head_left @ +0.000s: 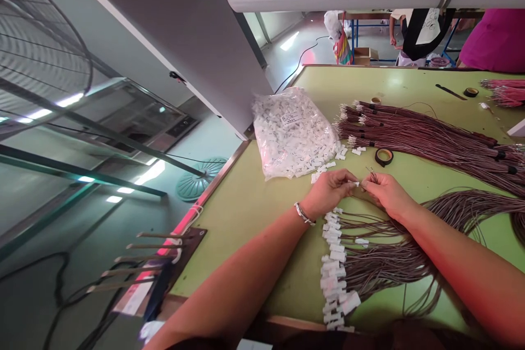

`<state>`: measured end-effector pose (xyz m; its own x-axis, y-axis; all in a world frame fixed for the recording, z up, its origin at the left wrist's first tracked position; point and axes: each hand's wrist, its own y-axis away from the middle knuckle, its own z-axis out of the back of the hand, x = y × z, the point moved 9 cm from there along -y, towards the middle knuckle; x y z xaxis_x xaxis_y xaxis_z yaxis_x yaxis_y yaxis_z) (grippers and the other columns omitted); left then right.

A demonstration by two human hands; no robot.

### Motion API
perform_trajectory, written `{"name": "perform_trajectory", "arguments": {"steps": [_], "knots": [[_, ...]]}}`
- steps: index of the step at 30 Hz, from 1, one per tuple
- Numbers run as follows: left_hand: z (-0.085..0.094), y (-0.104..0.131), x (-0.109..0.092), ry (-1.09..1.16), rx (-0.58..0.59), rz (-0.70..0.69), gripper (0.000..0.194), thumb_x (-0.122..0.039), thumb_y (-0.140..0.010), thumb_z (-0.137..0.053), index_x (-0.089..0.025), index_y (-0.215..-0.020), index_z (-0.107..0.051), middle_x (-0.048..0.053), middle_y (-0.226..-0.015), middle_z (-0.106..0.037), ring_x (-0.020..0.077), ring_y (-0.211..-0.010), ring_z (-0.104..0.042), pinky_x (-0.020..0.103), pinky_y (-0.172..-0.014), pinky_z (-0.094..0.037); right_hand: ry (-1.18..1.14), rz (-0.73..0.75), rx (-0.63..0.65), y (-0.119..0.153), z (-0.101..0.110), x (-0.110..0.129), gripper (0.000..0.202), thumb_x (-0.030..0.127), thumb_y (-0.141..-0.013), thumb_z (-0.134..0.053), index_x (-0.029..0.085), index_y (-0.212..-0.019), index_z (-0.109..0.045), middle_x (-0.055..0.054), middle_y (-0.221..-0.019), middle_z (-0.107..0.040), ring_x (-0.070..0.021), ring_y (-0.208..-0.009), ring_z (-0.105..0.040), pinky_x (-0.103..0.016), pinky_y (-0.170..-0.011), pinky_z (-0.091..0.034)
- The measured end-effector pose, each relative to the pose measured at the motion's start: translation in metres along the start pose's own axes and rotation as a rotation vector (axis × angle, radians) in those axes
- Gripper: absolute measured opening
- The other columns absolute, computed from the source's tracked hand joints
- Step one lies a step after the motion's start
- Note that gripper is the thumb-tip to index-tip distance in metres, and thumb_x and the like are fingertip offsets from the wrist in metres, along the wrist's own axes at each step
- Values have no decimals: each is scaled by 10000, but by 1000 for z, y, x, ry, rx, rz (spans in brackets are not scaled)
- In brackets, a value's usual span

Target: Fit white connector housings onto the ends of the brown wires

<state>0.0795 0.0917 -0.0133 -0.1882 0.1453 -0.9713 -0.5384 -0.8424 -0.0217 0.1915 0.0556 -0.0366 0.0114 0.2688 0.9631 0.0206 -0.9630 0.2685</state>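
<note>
Near the middle of the workbench (pixel 229 229), well in from its left edge, your left hand (pixel 329 191) pinched a small white connector (pixel 356 183) between thumb and fingertips, and your right hand (pixel 386 192) pinched thin dark wires (pixel 373 176) just beside it; whether the two parts touched was too small to tell. A row of white connectors (pixel 334 283) ran toward the near edge, and a plastic bag (pixel 293 131) lay beside the left edge. Good handling likely called for a grip close to the wire tips, a light hold on the connector, and both kept in line.
</note>
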Motion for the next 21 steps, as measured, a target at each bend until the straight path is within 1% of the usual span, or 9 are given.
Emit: {"name": "perform_trajectory", "arguments": {"steps": [4, 7, 11, 13, 16, 19, 21], "knots": [[3, 0, -5, 28, -10, -11, 100, -253, -756, -617, -156, -763, -640, 8, -593, -598, 108, -551, -551, 227, -576, -460, -33, -60, 27, -1, -1, -3, 243, 401, -656, -605, 191, -620, -489, 111, -414, -251, -40, -364, -149, -223, -390, -83], [2, 0, -4, -29, -6, -29, 98, -248, -761, -608, -157, -767, -641, 14, -610, -605, 112, -562, -561, 233, -579, -463, -29, -52, 34, -1, -2, -4, 242, 397, -656, -607, 191, -617, -487, 109, -411, -260, -43, -363, -158, -224, -388, -86], [-1, 0, 2, -84, -8, -37, 99, -244, -760, -608, -152, -767, -645, 10, -595, -602, 102, -546, -553, 221, -561, -453, 24, 13, 20, -2, -1, -2, 222, 372, -680, -580, 182, -607, -491, 104, -429, -268, -42, -385, -175, -217, -403, -137], [-4, 0, 6, -48, 2, -3, 118, -258, -748, -623, -141, -753, -641, 2, -565, -591, 92, -521, -539, 212, -539, -447, 68, 45, 15, -1, -1, 0, 217, 358, -695, -568, 180, -604, -485, 100, -442, -282, -43, -397, -194, -214, -417, -174], [-4, 0, 8, 78, -5, 72, 176, -294, -723, -655, -123, -754, -628, 1, -549, -592, 86, -502, -539, 209, -522, -452, 139, 85, -3, -2, 1, 3, 229, 355, -729, -544, 179, -599, -478, 84, -462, -334, -54, -418, -256, -215, -445, -238], [-3, 0, 9, 217, -15, 147, 232, -331, -715, -667, -115, -781, -612, 14, -587, -618, 85, -488, -553, 208, -495, -453, 294, 205, -102, -1, 10, 15, 224, 358, -764, -526, 174, -636, -517, 46, -522, -443, -82, -475, -371, -228, -499, -319], [-1, 0, 11, 287, -22, 182, 249, -339, -704, -679, -112, -775, -604, 21, -610, -633, 82, -473, -558, 204, -476, -449, 466, 364, -187, 4, 14, 31, 172, 331, -784, -527, 171, -735, -565, 10, -616, -535, -112, -552, -462, -240, -557, -370]]}}
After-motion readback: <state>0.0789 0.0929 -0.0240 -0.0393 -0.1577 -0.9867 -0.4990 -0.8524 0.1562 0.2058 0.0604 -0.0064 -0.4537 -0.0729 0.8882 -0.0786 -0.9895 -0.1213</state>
